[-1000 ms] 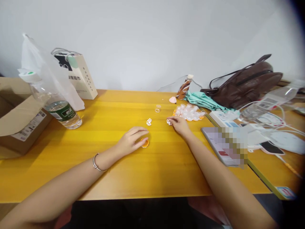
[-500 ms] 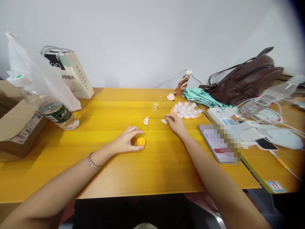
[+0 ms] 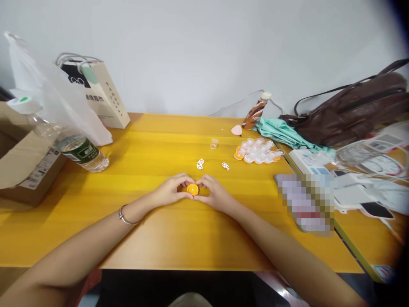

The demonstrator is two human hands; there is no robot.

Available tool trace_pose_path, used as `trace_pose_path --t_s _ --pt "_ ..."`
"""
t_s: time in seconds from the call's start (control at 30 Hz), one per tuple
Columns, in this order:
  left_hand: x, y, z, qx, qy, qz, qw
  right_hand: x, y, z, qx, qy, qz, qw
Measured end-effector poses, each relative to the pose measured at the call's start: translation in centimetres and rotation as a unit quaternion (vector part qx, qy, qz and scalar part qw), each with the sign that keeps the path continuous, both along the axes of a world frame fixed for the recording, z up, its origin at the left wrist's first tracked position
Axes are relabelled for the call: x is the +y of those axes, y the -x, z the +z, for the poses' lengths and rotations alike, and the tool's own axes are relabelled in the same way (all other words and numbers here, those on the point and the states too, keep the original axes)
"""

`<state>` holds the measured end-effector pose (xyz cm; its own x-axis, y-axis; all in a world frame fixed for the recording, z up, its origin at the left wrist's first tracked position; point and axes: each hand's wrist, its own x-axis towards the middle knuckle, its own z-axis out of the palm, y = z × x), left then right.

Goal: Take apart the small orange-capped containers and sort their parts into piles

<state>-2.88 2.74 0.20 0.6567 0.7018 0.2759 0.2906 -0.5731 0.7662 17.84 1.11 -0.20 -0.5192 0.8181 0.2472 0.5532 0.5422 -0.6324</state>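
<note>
A small round orange cup (image 3: 192, 189) with a smooth, shiny inside sits on the table near its middle, facing up. My left hand (image 3: 171, 190) curls around its left side, thumb and fingertips at the rim. From the right, my right hand (image 3: 213, 194) meets it the same way, so the fingertips of both hands almost touch around the cup. Just beyond lie two white openwork pieces (image 3: 200, 164) close together and another white openwork piece (image 3: 225, 166) to their right. A small clear cup (image 3: 214, 143) lies farther back.
Clear capsules with orange bases (image 3: 258, 151) are clustered to the right, near a brown drink bottle (image 3: 256, 111) and teal cloth (image 3: 281, 132). A blurred-out tablet (image 3: 303, 204) lies right. At left are a water bottle (image 3: 84, 152) and a cardboard box (image 3: 35, 179).
My right hand has left the white openwork piece at the right and come back toward me to the orange cup. My left hand has closed in on the cup's other side.
</note>
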Motion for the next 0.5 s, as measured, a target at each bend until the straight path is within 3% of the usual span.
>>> trace_pose_path --t_s 0.27,0.37,0.5 --pt "-0.1 -0.6 0.1 -0.042 0.050 0.043 0.997 -0.7 0.2 -0.4 -0.009 -0.010 -0.031 0.999" --pt "1.1 0.1 0.0 -0.047 0.006 0.124 0.991 -0.7 0.1 -0.4 -0.009 -0.008 -0.033 0.999" --pt "4.3 2.0 -0.7 -0.021 -0.062 0.263 0.963 -0.8 0.0 -0.3 -0.010 -0.012 -0.034 0.999"
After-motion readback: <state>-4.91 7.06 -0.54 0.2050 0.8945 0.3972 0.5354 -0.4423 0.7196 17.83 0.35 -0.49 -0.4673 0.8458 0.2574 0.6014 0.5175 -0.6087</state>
